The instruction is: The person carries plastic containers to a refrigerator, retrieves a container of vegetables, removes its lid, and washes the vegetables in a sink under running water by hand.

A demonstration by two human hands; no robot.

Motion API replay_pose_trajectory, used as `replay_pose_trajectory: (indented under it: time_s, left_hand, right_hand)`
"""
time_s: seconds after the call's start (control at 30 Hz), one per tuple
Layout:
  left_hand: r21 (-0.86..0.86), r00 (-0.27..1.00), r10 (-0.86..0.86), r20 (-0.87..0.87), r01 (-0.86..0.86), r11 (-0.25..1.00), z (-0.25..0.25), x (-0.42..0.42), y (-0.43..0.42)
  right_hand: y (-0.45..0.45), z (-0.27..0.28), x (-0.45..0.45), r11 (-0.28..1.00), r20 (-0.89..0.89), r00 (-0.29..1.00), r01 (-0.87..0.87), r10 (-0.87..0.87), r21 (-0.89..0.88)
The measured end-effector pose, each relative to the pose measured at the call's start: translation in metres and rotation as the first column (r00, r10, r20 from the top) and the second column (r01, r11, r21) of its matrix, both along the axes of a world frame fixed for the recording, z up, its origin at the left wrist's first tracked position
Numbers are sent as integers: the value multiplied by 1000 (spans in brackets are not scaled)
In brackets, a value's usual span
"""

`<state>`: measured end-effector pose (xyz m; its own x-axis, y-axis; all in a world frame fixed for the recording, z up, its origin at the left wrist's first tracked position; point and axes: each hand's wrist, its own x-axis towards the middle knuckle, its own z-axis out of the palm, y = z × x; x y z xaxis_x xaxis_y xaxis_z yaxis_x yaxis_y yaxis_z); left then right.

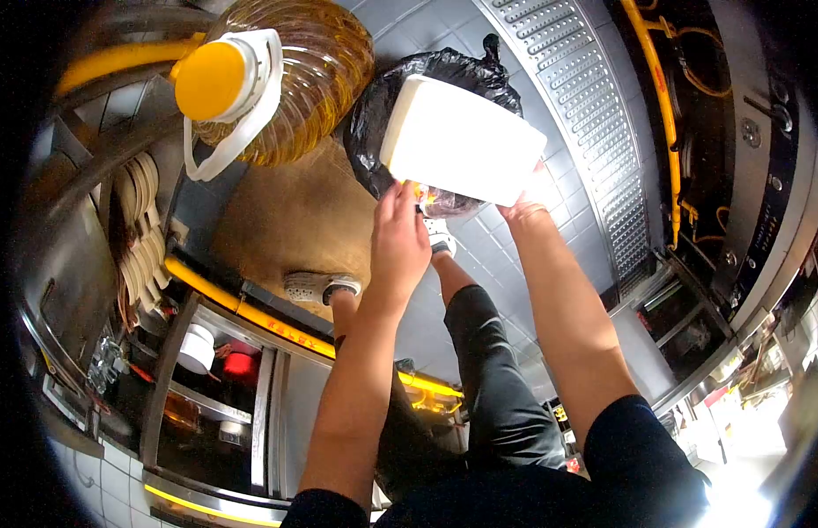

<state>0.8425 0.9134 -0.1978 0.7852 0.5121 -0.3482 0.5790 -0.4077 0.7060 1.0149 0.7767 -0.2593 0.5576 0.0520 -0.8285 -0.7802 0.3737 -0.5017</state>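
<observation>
A white rectangular container [462,139], overexposed so its surface shows no detail, is held between both hands. My left hand [400,231] grips its near left edge, while my right hand [525,201] closes round its near right corner. Beneath and behind it lies a black plastic bag [374,123] on the tiled floor. Some clear plastic with coloured bits [446,203] shows just under the near edge, between the hands. To the upper left stands a large ribbed bottle of yellow-brown oil [316,84] with a yellow cap and a white handle.
A brown mat [281,220] covers floor at the left. A perforated metal drain grate [581,114] runs along the right. Yellow pipes [660,106] edge the appliances. Stacked plates [140,220] sit at far left, above an open cabinet [206,451] with bowls. My legs and shoes are below.
</observation>
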Motion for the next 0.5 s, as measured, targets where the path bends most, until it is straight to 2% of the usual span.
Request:
replay_pose_trajectory:
  time_s: [0.1,0.17,0.2,0.27,0.3,0.33,0.37,0.47,0.5]
  left_hand:
    - [-141,989,137,-49,-143,980,8,-41,-3]
    - [-69,992,118,-44,-121,990,-2,-80,-8]
    - [-38,994,104,-39,-106,994,-5,-97,-10]
    - [-27,985,78,-155,-83,996,1,-123,-8]
    - [-24,974,69,-214,-76,997,3,-136,-8]
    - [82,989,-4,-149,16,997,2,-146,-6]
    - [88,986,-4,-169,19,996,5,-156,-8]
    - [112,977,-5,-215,30,993,25,-175,-9]
    - [115,976,-7,-219,33,993,31,-181,-9]
  right_hand:
    - [13,2,5,997,11,999,-44,43,56]
    - [20,-1,9,986,0,998,-65,66,152]
    - [23,-8,9,989,-3,995,-103,104,107]
    - [24,-31,6,983,-13,983,-185,185,8]
    - [25,-44,5,968,-66,972,-233,227,-95]
    - [18,-52,4,963,-69,966,-256,251,-87]
    - [11,-59,3,957,-71,959,-281,276,-75]
    - [25,-13,-6,953,15,953,-303,303,-27]
    - [24,-21,-7,956,-30,962,-274,273,-100]
